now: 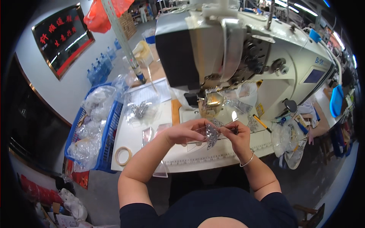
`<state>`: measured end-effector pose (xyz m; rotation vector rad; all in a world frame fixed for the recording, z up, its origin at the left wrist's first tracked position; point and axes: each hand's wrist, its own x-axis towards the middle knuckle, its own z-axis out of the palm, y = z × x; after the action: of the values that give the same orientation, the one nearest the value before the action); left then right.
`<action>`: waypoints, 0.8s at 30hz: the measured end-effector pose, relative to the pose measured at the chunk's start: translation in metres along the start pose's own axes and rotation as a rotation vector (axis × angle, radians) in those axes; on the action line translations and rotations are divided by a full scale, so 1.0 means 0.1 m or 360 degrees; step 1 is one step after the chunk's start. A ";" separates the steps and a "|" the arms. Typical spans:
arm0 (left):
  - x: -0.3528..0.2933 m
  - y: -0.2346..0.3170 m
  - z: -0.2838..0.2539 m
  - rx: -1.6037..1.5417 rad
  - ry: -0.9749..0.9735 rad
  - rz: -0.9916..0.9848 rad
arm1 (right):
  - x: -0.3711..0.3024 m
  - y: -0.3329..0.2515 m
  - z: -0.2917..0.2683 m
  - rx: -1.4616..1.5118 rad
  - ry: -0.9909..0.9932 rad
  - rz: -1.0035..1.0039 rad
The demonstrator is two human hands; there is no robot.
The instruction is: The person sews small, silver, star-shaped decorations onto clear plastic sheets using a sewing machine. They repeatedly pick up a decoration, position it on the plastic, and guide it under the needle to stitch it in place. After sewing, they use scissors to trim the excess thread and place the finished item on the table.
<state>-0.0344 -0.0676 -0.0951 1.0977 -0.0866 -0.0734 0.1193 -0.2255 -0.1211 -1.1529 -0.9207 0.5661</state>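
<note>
In front of the sewing machine [213,99], my left hand [188,131] grips a small silver, glittery leaf-shaped piece [211,137] between thumb and fingers. My right hand [238,139] is closed in a pinch right beside that piece. A small dark thing shows at its fingers, too little of it to name. Both hands are just over the front of the white table [205,162], above a ruler strip [201,160] along its edge. More silver glittery material [237,104] lies under the machine's arm.
A blue crate [108,133] of clear plastic bags stands at the left. On the table are a tape roll [129,156], a bag of silver pieces [138,110] and a yellow pen [261,122]. Plastic bags [283,138] crowd the right end. A metal post [121,36] rises at the left.
</note>
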 end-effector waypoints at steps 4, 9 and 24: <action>0.01 -0.60 0.07 -0.0669 -0.0183 0.0432 | 0.02 -0.06 -0.03 -0.0021 0.0081 -0.0015; 0.00 -0.79 0.49 -0.0261 0.0435 0.0612 | -0.07 -0.01 0.04 -0.0647 0.0117 -0.0554; -0.14 -0.95 0.62 0.0205 0.1575 0.0640 | -0.35 0.02 0.28 -0.0157 -0.0115 -0.0035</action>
<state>-0.0561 -0.1641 -0.1526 1.1216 0.5823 0.8414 0.0771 -0.2382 -0.1309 -1.2158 -1.0318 0.5521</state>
